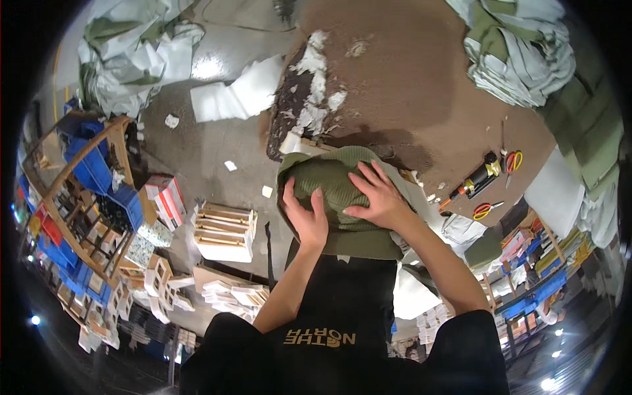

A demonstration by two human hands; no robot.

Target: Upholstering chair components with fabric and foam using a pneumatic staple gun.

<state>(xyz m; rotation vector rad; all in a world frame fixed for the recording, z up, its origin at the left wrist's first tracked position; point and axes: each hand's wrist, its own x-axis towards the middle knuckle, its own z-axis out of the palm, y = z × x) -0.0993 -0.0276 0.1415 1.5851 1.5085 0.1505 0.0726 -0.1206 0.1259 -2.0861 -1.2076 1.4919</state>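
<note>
A green ribbed fabric piece (332,191), bulging in the middle, lies against my front at the near edge of the brown work table. On its left part my left hand (307,216) rests with thumb and fingers apart. My right hand (380,197) presses on its right part with fingers spread. Neither hand grips anything that I can see. What lies beneath the fabric is mostly hidden, though a pale edge shows along its right side.
The brown table (408,59) carries a black and orange tool (477,179), scissors (486,210) and white fluff (311,79). Green and white fabric heaps (520,52) lie at the far right. White-sided wooden frames (224,232) stand on the floor at left, near a wooden rack (79,158).
</note>
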